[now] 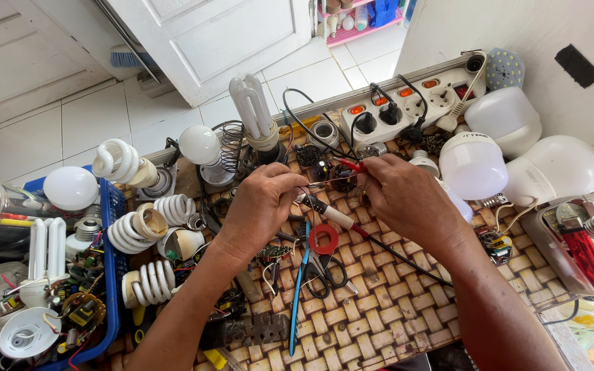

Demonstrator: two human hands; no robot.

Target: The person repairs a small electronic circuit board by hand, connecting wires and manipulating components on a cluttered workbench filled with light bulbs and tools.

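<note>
woven-cane tabletop (393, 302) carries everything; white plastic bulb domes (472, 165) crowd two o'clock, a white power strip with orange switches (407, 103) twelve. your right hand (410, 199) pinches a red-handled probe (353, 165) onto the small dark round circuit board (343, 177), dead centre; your left hand (259, 206) pinches a thin wire there. joining looks underway; next needs steady tips.
</note>
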